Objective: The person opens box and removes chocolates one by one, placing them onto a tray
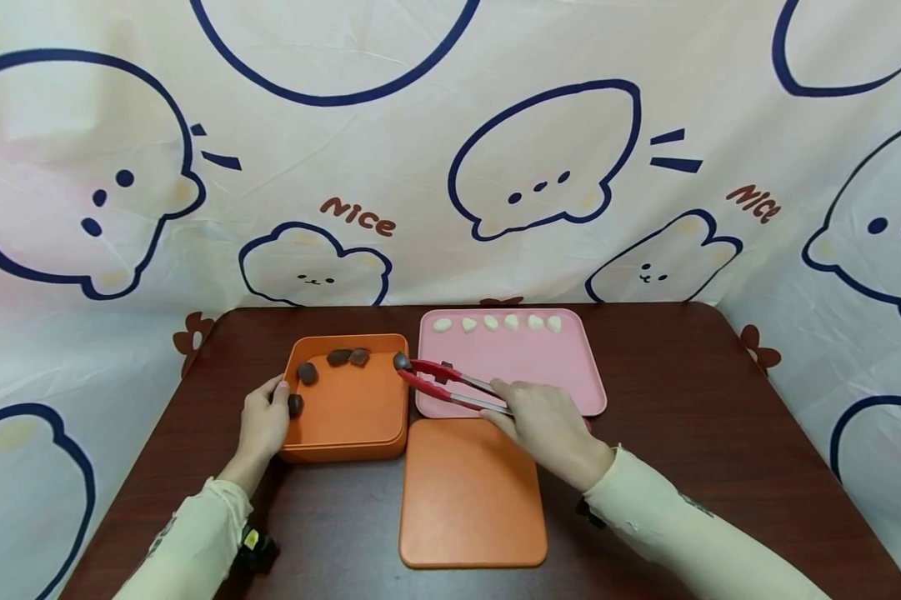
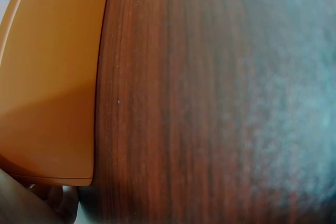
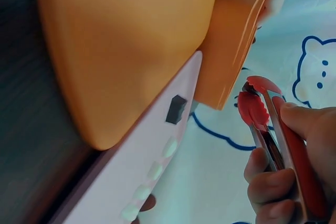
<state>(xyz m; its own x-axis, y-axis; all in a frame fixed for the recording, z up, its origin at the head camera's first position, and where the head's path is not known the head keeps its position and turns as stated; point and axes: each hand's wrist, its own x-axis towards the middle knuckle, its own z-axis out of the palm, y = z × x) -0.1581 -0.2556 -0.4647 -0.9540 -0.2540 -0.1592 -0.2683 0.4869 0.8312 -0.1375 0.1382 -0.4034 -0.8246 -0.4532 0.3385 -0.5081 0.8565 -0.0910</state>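
Right hand [image 1: 543, 421]: fingers curled round red tongs [image 1: 426, 384], whose tips hold one dark stone [image 1: 401, 362] at the right rim of the orange box [image 1: 345, 452]. Left hand [image 1: 265, 421]: fingers grip the box's left wall. Pink tray [image 1: 528, 358]: beside the box.

This seems a booth of cartoon-print cloth [image 1: 420, 158].

Dk brn tbl [image 1: 668, 375] w/ orng box [image 1: 348, 408], pink tray [image 1: 518, 354], orng panel [image 1: 471, 496]
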